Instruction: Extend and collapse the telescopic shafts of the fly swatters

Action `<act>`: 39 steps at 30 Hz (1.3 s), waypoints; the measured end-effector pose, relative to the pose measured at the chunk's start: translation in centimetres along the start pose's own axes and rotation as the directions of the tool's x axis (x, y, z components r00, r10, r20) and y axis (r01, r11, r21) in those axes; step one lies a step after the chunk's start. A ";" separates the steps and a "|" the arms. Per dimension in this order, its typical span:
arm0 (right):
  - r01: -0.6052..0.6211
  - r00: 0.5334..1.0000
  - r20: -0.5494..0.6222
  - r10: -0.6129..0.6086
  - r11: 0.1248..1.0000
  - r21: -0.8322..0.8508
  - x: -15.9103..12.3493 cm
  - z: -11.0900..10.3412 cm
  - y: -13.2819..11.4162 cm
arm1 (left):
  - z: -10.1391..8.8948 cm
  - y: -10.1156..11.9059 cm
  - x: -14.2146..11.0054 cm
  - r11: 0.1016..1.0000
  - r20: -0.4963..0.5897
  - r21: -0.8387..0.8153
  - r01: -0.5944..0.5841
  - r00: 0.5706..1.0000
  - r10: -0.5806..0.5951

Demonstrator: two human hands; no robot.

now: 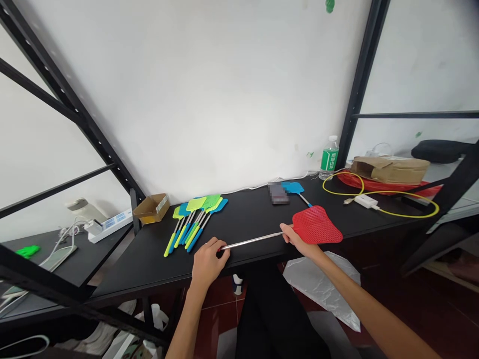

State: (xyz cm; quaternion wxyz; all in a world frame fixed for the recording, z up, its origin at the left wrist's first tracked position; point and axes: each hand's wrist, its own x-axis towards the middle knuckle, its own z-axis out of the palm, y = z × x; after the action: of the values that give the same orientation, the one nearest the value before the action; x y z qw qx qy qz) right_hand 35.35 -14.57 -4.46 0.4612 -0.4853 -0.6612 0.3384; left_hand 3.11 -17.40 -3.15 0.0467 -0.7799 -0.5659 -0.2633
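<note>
A red fly swatter (pixel 317 225) with a long metal rod stretches between my hands over the front of the black table. My left hand (pixel 210 259) is closed round its handle end, which is mostly hidden by the fingers. My right hand (pixel 295 239) grips the rod just beside the red mesh head. To the left lies a group of several fly swatters (pixel 197 219) in yellow, green and blue, heads toward the wall. A single blue fly swatter (pixel 296 188) lies behind the red one, its handle partly covered by the red head.
On the table (pixel 247 214) are a small cardboard box (pixel 151 208), a blurred dark object (pixel 279 193), a water bottle (pixel 329 158) and a yellow cable (pixel 411 213) with a white adapter. A brown package (pixel 389 169) lies at the right. Black frame posts (pixel 364 75) rise at both sides.
</note>
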 end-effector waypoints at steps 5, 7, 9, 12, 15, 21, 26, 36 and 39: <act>0.007 1.000 0.004 -0.007 1.000 0.000 0.0 0.1 -0.1 | -0.1 0.0 0.0 1.000 -0.003 0.009 -0.002 1.000 0.002; 0.007 1.000 0.002 -0.007 1.000 0.008 0.1 0.1 0.0 | -0.1 0.0 0.0 1.000 -0.002 0.009 -0.004 1.000 0.004; 0.002 1.000 0.001 -0.002 1.000 0.017 0.1 0.1 0.0 | 0.0 0.0 0.0 1.000 -0.005 0.010 -0.002 1.000 0.003; -0.011 1.000 -0.001 0.011 1.000 0.020 0.0 0.1 -0.1 | 0.0 0.0 0.0 1.000 -0.005 0.009 0.005 1.000 -0.005; -0.019 1.000 -0.006 0.019 0.999 0.032 0.0 0.0 -0.3 | 0.0 0.0 0.0 1.000 0.003 0.007 0.009 1.000 -0.009; -0.058 0.998 0.025 0.055 0.983 0.173 0.4 -0.1 0.2 | 0.0 -0.3 -0.3 0.999 -0.010 -0.025 -0.036 0.999 0.036; -0.062 0.998 0.029 0.057 0.977 0.205 0.7 -0.3 0.6 | 0.4 -0.7 -0.5 0.990 -0.048 -0.026 -0.140 0.989 0.138; -0.043 0.999 0.023 0.038 0.966 0.255 0.8 -0.3 1.0 | 0.4 -0.7 -0.4 0.983 -0.052 -0.008 -0.183 0.982 0.182; -0.061 0.998 0.018 0.058 0.955 0.290 0.9 -0.3 1.0 | 0.2 -0.5 -0.4 0.989 -0.027 -0.031 -0.143 0.989 0.142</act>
State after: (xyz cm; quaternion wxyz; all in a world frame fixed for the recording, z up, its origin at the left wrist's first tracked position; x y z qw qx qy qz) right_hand 35.88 -13.45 -5.01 0.5139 -0.4305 -0.5917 0.4478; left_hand 2.59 -17.47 -3.61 0.0596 -0.8157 -0.5035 -0.2784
